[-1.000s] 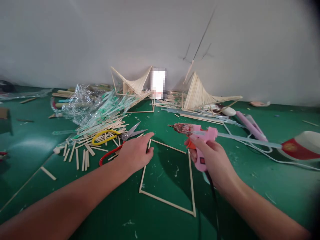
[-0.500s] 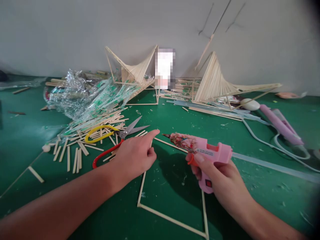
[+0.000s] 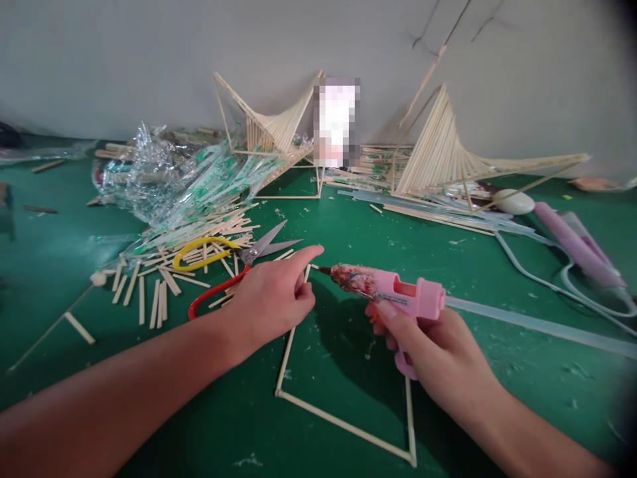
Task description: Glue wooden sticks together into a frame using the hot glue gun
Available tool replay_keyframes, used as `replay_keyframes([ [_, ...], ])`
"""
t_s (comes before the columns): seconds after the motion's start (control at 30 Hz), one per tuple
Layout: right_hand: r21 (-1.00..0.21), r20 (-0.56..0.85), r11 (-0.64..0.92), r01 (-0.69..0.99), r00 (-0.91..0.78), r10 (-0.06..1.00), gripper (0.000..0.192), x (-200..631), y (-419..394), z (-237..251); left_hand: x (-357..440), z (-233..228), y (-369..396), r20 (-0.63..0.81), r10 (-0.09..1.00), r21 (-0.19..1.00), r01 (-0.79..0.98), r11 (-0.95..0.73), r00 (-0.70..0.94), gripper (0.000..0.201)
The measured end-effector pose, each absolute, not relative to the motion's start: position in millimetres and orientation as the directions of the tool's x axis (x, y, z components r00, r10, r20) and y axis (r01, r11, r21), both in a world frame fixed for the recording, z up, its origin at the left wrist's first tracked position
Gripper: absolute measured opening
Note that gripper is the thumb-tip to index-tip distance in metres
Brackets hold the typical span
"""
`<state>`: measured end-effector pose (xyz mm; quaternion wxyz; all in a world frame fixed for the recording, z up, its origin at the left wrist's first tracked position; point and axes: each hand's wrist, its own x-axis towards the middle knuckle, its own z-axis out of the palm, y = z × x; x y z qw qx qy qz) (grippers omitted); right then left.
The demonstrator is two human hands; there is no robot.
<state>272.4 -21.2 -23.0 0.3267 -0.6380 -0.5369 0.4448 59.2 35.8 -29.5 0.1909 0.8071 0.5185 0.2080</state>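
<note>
Open green counter (image 3: pixel 497 279) lies to the right of the stick frame (image 3: pixel 343 425), crossed only by a glue stick (image 3: pixel 537 325); to the left, scissors (image 3: pixel 233 265) and loose sticks (image 3: pixel 159 292) block the way; behind, stick models (image 3: pixel 442 159), plastic wrap (image 3: pixel 169 186) and a cable (image 3: pixel 537 282) crowd the wall.

Your left forearm comes in from the lower left, bare, running up and right. Your left hand (image 3: pixel 271 299) lies palm down and low, its index finger stretched straight out to the right while the other fingers curl under and the thumb tucks in below. Your right forearm enters from the lower right, angled up and left. Your right hand (image 3: pixel 438 352) is closed in a grip, knuckles up, index finger bent forward at the front, thumb hidden. The two hands sit near each other, not touching.
</note>
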Motion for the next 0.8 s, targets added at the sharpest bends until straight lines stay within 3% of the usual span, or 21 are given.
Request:
replay_keyframes([
  [0.2,-0.885,-0.182,-0.172,0.433,0.02,0.983,0.043,267.6,-18.1,-20.2,60.4,-23.5,33.9,0.093,0.928,0.548,0.759,-0.35,0.361,0.062],
  [0.47,-0.779,-0.161,-0.145,0.611,0.03,0.987,0.05,265.3,-10.8,-18.0,60.1,-26.6,33.7,0.125,0.918,0.527,0.759,-0.383,0.376,0.064],
  [0.8,-0.763,-0.2,-0.164,0.625,0.014,0.98,0.049,261.5,-6.2,-15.8,62.0,-26.5,34.7,0.14,0.918,0.486,0.782,-0.39,0.371,0.065],
])
